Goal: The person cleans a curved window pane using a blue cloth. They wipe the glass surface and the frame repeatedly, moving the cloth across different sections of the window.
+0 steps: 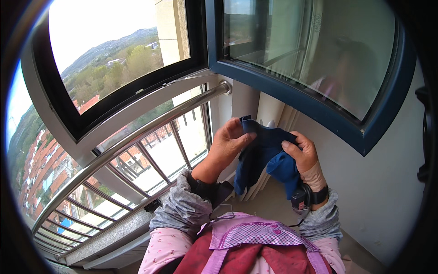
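A navy-blue piece of cloth [267,141] hangs between my two hands, soft and folded, in front of the pale radiator. It looks like a small garment or socks, but I cannot make out which. My left hand [230,144] pinches its upper left edge between thumb and fingers. At the upper right edge, my right hand [303,155] grips it with the thumb on top. A darker length droops below my left hand, and a brighter blue part [283,168] bunches beside my right wrist. Some fingertips are hidden behind the fabric.
A dark blue window sash [292,97] stands swung inward above my hands, its lower corner jutting out on the right. A steel handrail [150,129] with bars crosses the window on the left. A pale radiator [278,114] is behind the cloth, with a white wall [365,196] to the right.
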{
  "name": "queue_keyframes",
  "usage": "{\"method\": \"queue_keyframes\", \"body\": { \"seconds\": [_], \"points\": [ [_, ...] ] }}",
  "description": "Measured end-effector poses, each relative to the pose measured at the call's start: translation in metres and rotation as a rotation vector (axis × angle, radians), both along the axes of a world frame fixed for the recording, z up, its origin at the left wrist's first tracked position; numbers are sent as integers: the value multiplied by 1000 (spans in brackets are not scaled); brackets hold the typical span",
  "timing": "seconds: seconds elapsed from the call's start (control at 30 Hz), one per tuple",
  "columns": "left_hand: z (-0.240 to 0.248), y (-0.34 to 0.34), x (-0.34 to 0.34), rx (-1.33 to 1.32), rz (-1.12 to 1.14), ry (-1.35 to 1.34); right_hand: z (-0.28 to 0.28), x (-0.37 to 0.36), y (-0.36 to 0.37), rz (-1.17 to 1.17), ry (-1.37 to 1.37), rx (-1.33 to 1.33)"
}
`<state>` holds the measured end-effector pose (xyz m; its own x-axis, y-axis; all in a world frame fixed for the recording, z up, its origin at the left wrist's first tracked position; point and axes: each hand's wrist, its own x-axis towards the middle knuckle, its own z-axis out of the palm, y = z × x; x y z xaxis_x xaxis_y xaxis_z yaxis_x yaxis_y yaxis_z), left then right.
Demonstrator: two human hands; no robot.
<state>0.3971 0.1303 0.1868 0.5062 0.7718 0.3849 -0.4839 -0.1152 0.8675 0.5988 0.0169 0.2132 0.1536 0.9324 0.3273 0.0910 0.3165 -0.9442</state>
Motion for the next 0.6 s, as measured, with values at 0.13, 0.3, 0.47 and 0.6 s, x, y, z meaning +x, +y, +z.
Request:
{"method": "queue_keyframes", "body": {
  "seconds": [0.13, 0.3, 0.47, 0.6],
  "points": [
    [-6, 5, -4, 26, -133, 78, -1, 17, -4, 34, 46, -2],
    [-7, 1, 0, -264, -437, -165, -4, 31, -13, 42, 154, -16],
    [3, -12, 6, -306, -456, -200, -2, 37, -17, -1, 154, 60],
    [6, -13, 3, -163, -471, -15, 1, 37, -20, -112, 150, 173]
  ]
}}
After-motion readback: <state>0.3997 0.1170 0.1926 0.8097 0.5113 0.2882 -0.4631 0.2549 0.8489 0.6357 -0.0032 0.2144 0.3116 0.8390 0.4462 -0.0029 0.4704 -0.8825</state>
